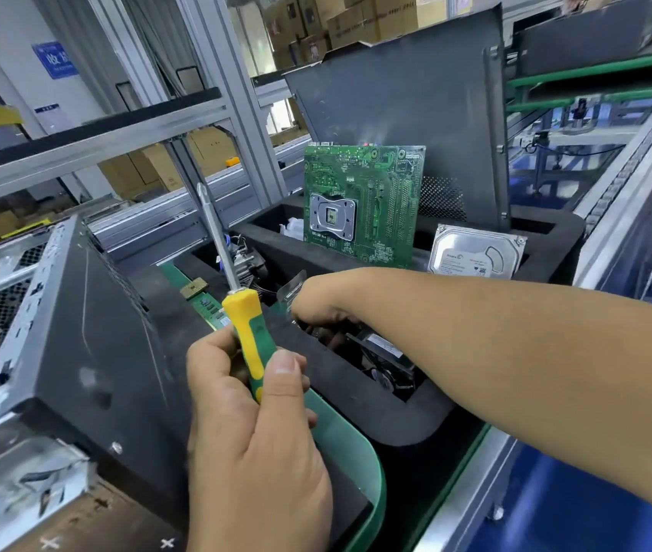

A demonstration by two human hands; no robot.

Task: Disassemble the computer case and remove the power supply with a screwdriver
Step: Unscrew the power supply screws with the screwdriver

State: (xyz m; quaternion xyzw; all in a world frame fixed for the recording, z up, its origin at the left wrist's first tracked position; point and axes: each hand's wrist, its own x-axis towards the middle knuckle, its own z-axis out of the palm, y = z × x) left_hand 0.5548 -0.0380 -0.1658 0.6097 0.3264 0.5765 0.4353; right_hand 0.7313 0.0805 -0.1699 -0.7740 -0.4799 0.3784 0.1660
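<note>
My left hand (252, 424) grips a screwdriver (245, 324) by its yellow and green handle, with the metal shaft pointing up and to the left. The dark grey computer case (77, 332) lies tilted at the left, its perforated metal frame showing. My right hand (316, 304) reaches across from the right over a compartment of the black foam tray (356, 416). Its fingers curl downward next to a clear plastic piece (294, 288). I cannot see what the fingers hold. The power supply is not plainly visible.
In the tray's slots stand a green motherboard (364, 201), a hard drive (475, 253) and a grey side panel (396, 113). A fan (388, 360), a cooler (245, 256) and a memory stick (209, 304) lie in other slots. Aluminium rails run behind and to the right.
</note>
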